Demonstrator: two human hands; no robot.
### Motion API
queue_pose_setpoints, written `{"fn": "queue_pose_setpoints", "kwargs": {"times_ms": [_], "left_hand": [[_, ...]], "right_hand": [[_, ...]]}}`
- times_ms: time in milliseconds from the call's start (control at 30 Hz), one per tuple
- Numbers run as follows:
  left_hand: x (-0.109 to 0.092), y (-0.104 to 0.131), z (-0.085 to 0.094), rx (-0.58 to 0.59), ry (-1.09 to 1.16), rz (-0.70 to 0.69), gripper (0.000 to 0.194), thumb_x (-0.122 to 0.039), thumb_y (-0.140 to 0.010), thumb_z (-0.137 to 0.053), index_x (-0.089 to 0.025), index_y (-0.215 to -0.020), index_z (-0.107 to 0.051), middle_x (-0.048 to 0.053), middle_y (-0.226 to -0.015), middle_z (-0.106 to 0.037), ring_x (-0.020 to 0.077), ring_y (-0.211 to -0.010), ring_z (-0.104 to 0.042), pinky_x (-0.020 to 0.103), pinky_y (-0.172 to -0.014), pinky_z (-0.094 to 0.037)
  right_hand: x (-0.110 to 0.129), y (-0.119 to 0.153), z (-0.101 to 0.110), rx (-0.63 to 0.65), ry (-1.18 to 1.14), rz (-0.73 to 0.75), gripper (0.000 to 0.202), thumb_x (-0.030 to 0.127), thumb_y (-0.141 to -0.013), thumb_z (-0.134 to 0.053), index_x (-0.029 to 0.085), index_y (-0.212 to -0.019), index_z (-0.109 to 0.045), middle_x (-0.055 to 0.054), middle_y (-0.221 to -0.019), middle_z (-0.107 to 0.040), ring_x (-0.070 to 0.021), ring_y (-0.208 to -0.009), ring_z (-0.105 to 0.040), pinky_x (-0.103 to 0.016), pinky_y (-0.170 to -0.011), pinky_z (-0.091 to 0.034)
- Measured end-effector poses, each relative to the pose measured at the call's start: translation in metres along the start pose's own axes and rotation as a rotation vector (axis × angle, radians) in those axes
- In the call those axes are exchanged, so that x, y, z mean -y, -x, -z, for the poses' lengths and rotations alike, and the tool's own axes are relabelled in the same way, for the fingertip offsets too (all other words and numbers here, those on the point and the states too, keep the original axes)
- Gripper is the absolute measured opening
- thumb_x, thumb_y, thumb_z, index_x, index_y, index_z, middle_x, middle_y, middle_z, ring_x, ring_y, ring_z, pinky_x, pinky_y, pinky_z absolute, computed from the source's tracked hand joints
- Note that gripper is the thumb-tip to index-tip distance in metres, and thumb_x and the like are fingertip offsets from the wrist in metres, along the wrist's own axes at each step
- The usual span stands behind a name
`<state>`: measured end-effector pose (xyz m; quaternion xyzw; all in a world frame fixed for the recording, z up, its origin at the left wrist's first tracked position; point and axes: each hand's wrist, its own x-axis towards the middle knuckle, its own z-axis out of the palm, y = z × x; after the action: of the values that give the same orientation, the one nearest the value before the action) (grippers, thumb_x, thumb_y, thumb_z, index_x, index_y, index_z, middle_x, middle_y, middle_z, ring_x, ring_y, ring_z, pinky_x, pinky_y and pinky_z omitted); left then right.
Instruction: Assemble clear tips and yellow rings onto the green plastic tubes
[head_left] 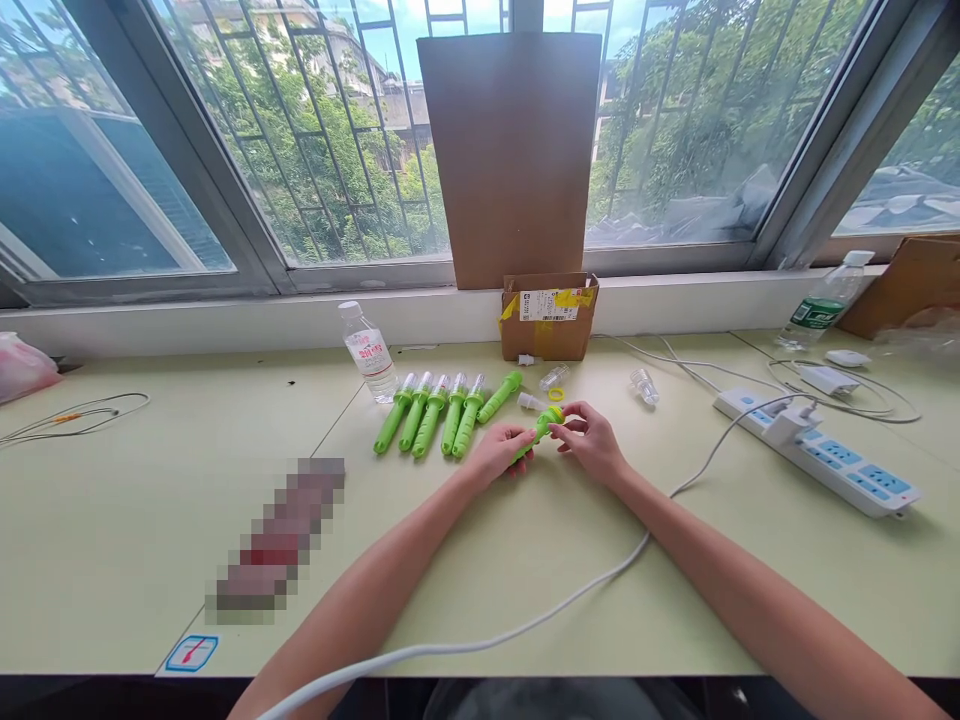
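A slim bright-green plastic tube [541, 425] with a yellow band at its far end is held just above the tabletop [487, 590], near the middle, tilted with that end up and to the right. The left hand [501, 450] has its fingers closed around the tube's lower part. The right hand [592, 435] has its thumb and fingers bent beside the banded end; whether they grip it or only touch it, I cannot tell.

At the near edge of the pale green tabletop, a blue-framed label [192, 653] lies on the left, and a white cable [525, 627] crosses toward a power strip [821, 450] on the right. A pixelated patch [277, 535] hides something on the left. Beyond the hands, five green tubes with clear caps [426, 420] lie in a row, another green tube [499, 397] slanting to their right. A yellow ring [556, 394] and a clear cap [555, 376] lie near it. Farther back stand a water bottle [369, 352] and a small cardboard box [547, 325], with a tall brown board [517, 160] against the barred windows, trees outside.
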<state>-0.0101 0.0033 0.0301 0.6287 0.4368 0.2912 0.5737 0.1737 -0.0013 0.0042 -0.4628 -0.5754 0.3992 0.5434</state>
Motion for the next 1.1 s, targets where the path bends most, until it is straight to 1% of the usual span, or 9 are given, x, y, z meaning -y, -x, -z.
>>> {"fn": "queue_pose_setpoints", "kwargs": {"times_ms": [167,333,533,633,800,867,933,1000,1100], "left_hand": [[-0.001,0.001,0.0,0.002,0.031,0.002,0.043,-0.056,-0.074,-0.057,-0.015,-0.083,-0.062,0.002,-0.067,-0.061,0.0069,-0.042,-0.049,0.018,-0.039,-0.034],[-0.001,0.0,0.002,0.027,0.087,-0.018,0.043,-0.054,-0.075,-0.058,-0.014,-0.087,-0.063,0.003,-0.066,-0.062,0.0077,-0.041,-0.05,0.02,-0.039,-0.035],[-0.002,0.0,0.004,0.03,0.09,-0.023,0.043,-0.055,-0.074,-0.059,-0.013,-0.085,-0.063,0.003,-0.068,-0.062,0.0077,-0.042,-0.05,0.02,-0.04,-0.037],[-0.002,0.0,0.003,0.019,0.062,-0.031,0.044,-0.055,-0.074,-0.059,-0.015,-0.09,-0.063,0.003,-0.072,-0.063,0.0088,-0.047,-0.053,0.02,-0.041,-0.037],[-0.003,0.002,-0.003,-0.105,-0.049,-0.075,0.049,-0.047,-0.067,-0.071,-0.018,-0.104,-0.058,0.003,-0.08,-0.064,0.0118,-0.057,-0.057,0.02,-0.041,-0.037],[-0.003,0.003,-0.006,-0.178,-0.144,-0.156,0.045,-0.043,-0.065,-0.073,-0.018,-0.1,-0.058,0.003,-0.083,-0.064,0.0128,-0.062,-0.058,0.022,-0.048,-0.042],[-0.003,0.003,-0.008,-0.252,-0.253,-0.261,0.037,-0.04,-0.065,-0.073,-0.018,-0.093,-0.06,0.003,-0.084,-0.064,0.0148,-0.071,-0.058,0.026,-0.061,-0.046],[-0.001,0.002,-0.009,-0.307,-0.34,-0.342,0.032,-0.036,-0.066,-0.072,-0.018,-0.091,-0.061,0.003,-0.086,-0.064,0.0171,-0.079,-0.058,0.029,-0.071,-0.046],[0.002,0.0,-0.01,-0.323,-0.399,-0.374,0.028,-0.033,-0.069,-0.069,-0.019,-0.092,-0.062,0.003,-0.086,-0.065,0.0174,-0.077,-0.058,0.029,-0.071,-0.045]], "right_hand": [[-0.001,0.0,-0.001,0.002,0.003,0.009,0.047,0.055,-0.062,-0.072,0.021,-0.086,-0.05,-0.003,-0.087,-0.06,-0.0198,-0.073,-0.066,-0.029,-0.049,-0.059],[0.001,0.001,-0.002,0.028,-0.017,-0.001,0.046,0.051,-0.065,-0.073,0.022,-0.088,-0.046,-0.004,-0.098,-0.058,-0.0185,-0.074,-0.066,-0.029,-0.048,-0.058],[0.002,0.003,-0.004,0.025,-0.024,0.032,0.043,0.051,-0.07,-0.069,0.022,-0.088,-0.042,-0.001,-0.085,-0.059,-0.0176,-0.067,-0.067,-0.029,-0.049,-0.058],[0.001,0.003,-0.005,0.003,-0.037,0.055,0.044,0.052,-0.07,-0.068,0.022,-0.087,-0.041,-0.001,-0.084,-0.06,-0.0169,-0.064,-0.066,-0.03,-0.051,-0.058],[0.0,0.003,-0.006,-0.022,-0.034,0.066,0.043,0.053,-0.07,-0.068,0.022,-0.087,-0.043,-0.001,-0.082,-0.061,-0.0161,-0.06,-0.066,-0.03,-0.051,-0.058],[-0.001,0.002,-0.005,-0.029,-0.026,0.055,0.044,0.054,-0.069,-0.068,0.022,-0.087,-0.043,-0.001,-0.083,-0.062,-0.0163,-0.06,-0.066,-0.03,-0.05,-0.058],[-0.001,0.001,-0.004,-0.043,-0.024,0.046,0.045,0.054,-0.068,-0.068,0.022,-0.087,-0.043,-0.002,-0.083,-0.063,-0.0164,-0.06,-0.066,-0.03,-0.05,-0.058],[-0.001,0.001,-0.003,-0.059,-0.026,0.037,0.046,0.055,-0.068,-0.069,0.022,-0.086,-0.044,-0.001,-0.082,-0.062,-0.0165,-0.059,-0.066,-0.03,-0.049,-0.058],[-0.003,0.0,-0.003,-0.074,-0.025,0.025,0.046,0.055,-0.067,-0.069,0.022,-0.086,-0.044,0.0,-0.078,-0.062,-0.0165,-0.057,-0.066,-0.029,-0.048,-0.057]]}}
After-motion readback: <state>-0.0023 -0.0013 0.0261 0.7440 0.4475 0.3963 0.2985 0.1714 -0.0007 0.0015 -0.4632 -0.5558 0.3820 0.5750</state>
